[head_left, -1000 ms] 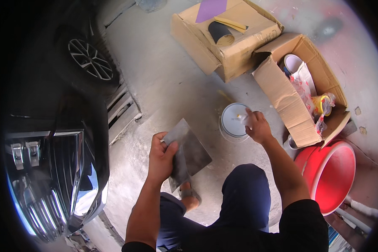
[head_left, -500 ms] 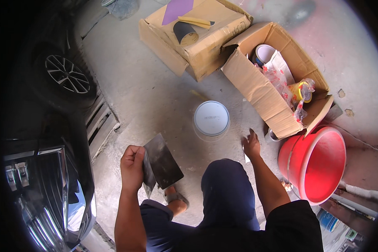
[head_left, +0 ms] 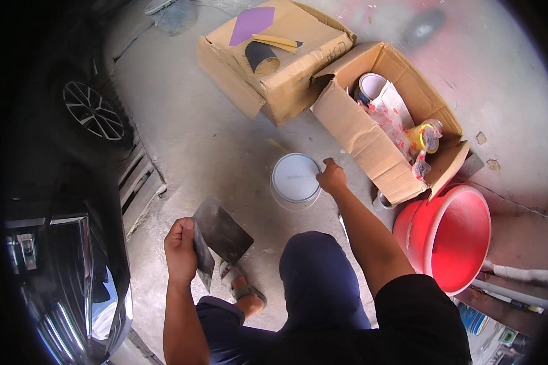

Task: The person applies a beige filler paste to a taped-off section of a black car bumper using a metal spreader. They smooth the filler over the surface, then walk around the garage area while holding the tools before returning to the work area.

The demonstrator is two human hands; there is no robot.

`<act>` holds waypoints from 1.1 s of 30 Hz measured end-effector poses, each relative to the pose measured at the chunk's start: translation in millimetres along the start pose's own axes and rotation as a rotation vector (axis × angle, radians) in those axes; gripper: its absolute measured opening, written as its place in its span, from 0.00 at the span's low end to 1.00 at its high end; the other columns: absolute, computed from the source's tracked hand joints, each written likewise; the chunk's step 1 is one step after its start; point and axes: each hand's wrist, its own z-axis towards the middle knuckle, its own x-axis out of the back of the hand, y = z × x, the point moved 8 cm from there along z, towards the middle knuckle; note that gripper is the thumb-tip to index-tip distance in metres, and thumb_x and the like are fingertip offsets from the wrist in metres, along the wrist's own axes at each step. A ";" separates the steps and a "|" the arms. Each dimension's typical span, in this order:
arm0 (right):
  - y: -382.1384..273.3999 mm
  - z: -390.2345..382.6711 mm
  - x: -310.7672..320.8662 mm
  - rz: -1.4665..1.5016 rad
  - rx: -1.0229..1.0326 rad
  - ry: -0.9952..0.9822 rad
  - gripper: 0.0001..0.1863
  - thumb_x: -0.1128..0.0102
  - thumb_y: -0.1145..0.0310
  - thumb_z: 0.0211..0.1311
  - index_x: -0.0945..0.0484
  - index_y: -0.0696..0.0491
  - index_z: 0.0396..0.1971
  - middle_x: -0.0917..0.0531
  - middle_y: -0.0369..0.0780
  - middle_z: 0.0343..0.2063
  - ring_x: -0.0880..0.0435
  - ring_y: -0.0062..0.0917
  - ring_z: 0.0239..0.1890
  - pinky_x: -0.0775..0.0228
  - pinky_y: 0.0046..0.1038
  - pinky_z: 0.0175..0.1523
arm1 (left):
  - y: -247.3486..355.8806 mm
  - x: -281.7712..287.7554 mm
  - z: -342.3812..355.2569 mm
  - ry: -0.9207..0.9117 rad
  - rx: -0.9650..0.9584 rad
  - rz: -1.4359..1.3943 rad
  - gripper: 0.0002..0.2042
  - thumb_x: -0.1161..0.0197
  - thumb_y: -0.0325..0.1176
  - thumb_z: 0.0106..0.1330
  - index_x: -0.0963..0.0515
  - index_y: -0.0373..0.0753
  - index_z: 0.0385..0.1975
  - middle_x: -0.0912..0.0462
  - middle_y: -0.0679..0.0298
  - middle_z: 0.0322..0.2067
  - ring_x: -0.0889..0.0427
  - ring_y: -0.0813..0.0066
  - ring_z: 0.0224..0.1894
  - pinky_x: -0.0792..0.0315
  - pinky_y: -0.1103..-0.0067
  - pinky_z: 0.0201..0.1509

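My left hand (head_left: 181, 249) is closed on the edge of a pair of thin dark grey plates (head_left: 223, 233), which stand at an angle to each other like an open book; whether they join is hidden by my fingers. In front of me on the floor stands a round tub with a pale blue-white lid (head_left: 296, 177). At the lid's right rim is my right hand (head_left: 333, 177), its fingers bent and closed against the edge. The fingertips are partly hidden, and the lid still sits flat on the tub.
A cardboard box (head_left: 359, 134) with tape rolls and plastic wrap stands at the right, beside a red bucket (head_left: 411, 234). Behind is another box (head_left: 304, 85) carrying sandpaper sheets (head_left: 262, 58). A black car (head_left: 61, 182) flanks the left, near a floor grate (head_left: 141, 182).
My right hand has moved left and forward from beside the cardboard box to the lid's rim. My left hand keeps its hold on the plates. The whole view has shifted slightly.
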 end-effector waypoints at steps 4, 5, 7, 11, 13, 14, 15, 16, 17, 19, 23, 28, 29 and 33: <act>-30.0 -23.4 34.1 0.111 0.114 0.003 0.30 0.41 0.70 0.45 0.32 0.55 0.54 0.21 0.59 0.40 0.20 0.48 0.45 0.29 0.42 0.51 | 7.7 -7.8 6.0 -0.014 -0.012 0.130 0.09 0.47 0.33 0.71 0.23 0.34 0.34 0.22 0.72 0.28 0.30 0.89 0.30 0.35 0.89 0.36; -38.8 -35.9 52.6 0.073 0.152 0.054 0.30 0.42 0.70 0.46 0.32 0.55 0.54 0.21 0.58 0.40 0.20 0.48 0.44 0.28 0.42 0.50 | 8.2 -8.9 7.9 -0.012 -0.019 0.129 0.09 0.47 0.32 0.71 0.23 0.34 0.35 0.22 0.72 0.28 0.30 0.88 0.30 0.34 0.89 0.36; -57.9 -71.0 93.3 -0.007 0.226 0.152 0.30 0.43 0.71 0.47 0.34 0.54 0.55 0.20 0.56 0.38 0.20 0.48 0.42 0.28 0.42 0.48 | 5.2 -10.9 10.9 -0.019 -0.019 0.106 0.09 0.46 0.32 0.71 0.23 0.33 0.35 0.22 0.71 0.29 0.29 0.88 0.30 0.34 0.89 0.37; -21.4 -130.4 160.4 -0.321 0.111 0.246 0.28 0.47 0.72 0.51 0.34 0.52 0.56 0.21 0.49 0.38 0.19 0.44 0.40 0.25 0.41 0.43 | -7.5 -5.9 20.1 -0.043 0.054 -0.015 0.08 0.46 0.30 0.70 0.23 0.33 0.37 0.21 0.69 0.29 0.27 0.87 0.29 0.33 0.88 0.34; 24.0 -139.2 153.8 -0.461 0.054 0.166 0.25 0.48 0.73 0.53 0.35 0.52 0.54 0.22 0.48 0.38 0.18 0.41 0.40 0.23 0.40 0.40 | -9.7 -14.0 25.2 -0.057 0.126 -0.077 0.07 0.46 0.30 0.69 0.24 0.33 0.39 0.20 0.67 0.28 0.26 0.87 0.28 0.33 0.88 0.30; 49.0 -143.3 141.7 -0.529 0.050 0.137 0.24 0.48 0.73 0.54 0.35 0.52 0.54 0.22 0.47 0.38 0.18 0.41 0.40 0.23 0.40 0.39 | -8.1 -20.3 27.1 -0.108 0.155 -0.085 0.08 0.46 0.29 0.68 0.25 0.33 0.40 0.20 0.66 0.28 0.26 0.86 0.27 0.34 0.88 0.26; 76.3 -146.1 124.2 -0.600 0.047 0.106 0.23 0.48 0.73 0.55 0.35 0.52 0.54 0.22 0.47 0.37 0.19 0.40 0.40 0.23 0.39 0.39 | -4.8 -26.1 28.7 -0.158 0.185 -0.095 0.08 0.46 0.28 0.67 0.25 0.33 0.42 0.20 0.64 0.28 0.26 0.85 0.27 0.35 0.88 0.23; 102.7 -150.4 105.7 -0.670 0.045 0.076 0.22 0.49 0.73 0.56 0.35 0.52 0.53 0.22 0.47 0.37 0.19 0.39 0.40 0.22 0.39 0.38 | -3.3 -32.3 29.9 -0.207 0.214 -0.106 0.09 0.46 0.28 0.66 0.26 0.32 0.43 0.20 0.63 0.28 0.25 0.85 0.26 0.36 0.88 0.20; 129.1 -156.3 81.2 -0.681 0.035 -0.016 0.21 0.50 0.72 0.58 0.35 0.53 0.53 0.23 0.47 0.39 0.19 0.39 0.41 0.22 0.38 0.39 | -2.8 -36.5 30.0 -0.223 0.222 -0.134 0.10 0.45 0.27 0.65 0.27 0.32 0.44 0.20 0.62 0.28 0.26 0.84 0.26 0.38 0.88 0.18; 167.6 -177.3 34.9 -0.691 0.046 -0.123 0.20 0.53 0.73 0.59 0.32 0.53 0.54 0.23 0.48 0.39 0.20 0.41 0.43 0.24 0.41 0.44 | -3.5 -48.0 29.3 -0.253 0.236 -0.193 0.12 0.45 0.26 0.64 0.29 0.32 0.46 0.21 0.61 0.30 0.26 0.83 0.25 0.41 0.89 0.13; 159.7 -191.0 9.6 -0.478 0.003 -0.312 0.23 0.48 0.71 0.59 0.33 0.50 0.57 0.22 0.50 0.41 0.20 0.43 0.43 0.25 0.40 0.46 | -6.8 -59.3 20.5 -0.305 0.317 -0.336 0.12 0.44 0.23 0.61 0.31 0.34 0.45 0.22 0.61 0.34 0.24 0.79 0.25 0.39 0.89 0.13; -56.2 -182.9 63.9 1.195 0.122 -0.512 0.33 0.37 0.69 0.58 0.39 0.54 0.62 0.23 0.42 0.45 0.22 0.30 0.47 0.29 0.32 0.49 | -5.9 -83.5 2.7 -0.322 0.378 -0.406 0.09 0.42 0.22 0.60 0.31 0.36 0.39 0.21 0.60 0.30 0.25 0.80 0.23 0.38 0.89 0.14; -92.8 -189.9 70.5 1.500 0.167 -0.638 0.33 0.37 0.70 0.58 0.40 0.54 0.63 0.25 0.40 0.47 0.25 0.26 0.49 0.30 0.30 0.52 | -12.2 -86.0 2.2 -0.365 0.379 -0.373 0.09 0.41 0.22 0.61 0.30 0.37 0.39 0.20 0.59 0.29 0.26 0.81 0.20 0.38 0.89 0.14; -136.4 -198.2 63.7 1.426 0.142 -0.783 0.32 0.38 0.74 0.58 0.39 0.55 0.62 0.27 0.39 0.50 0.28 0.23 0.53 0.35 0.28 0.57 | -20.3 -88.8 -0.8 -0.410 0.287 -0.206 0.06 0.40 0.25 0.63 0.27 0.35 0.37 0.18 0.61 0.28 0.23 0.82 0.22 0.30 0.86 0.24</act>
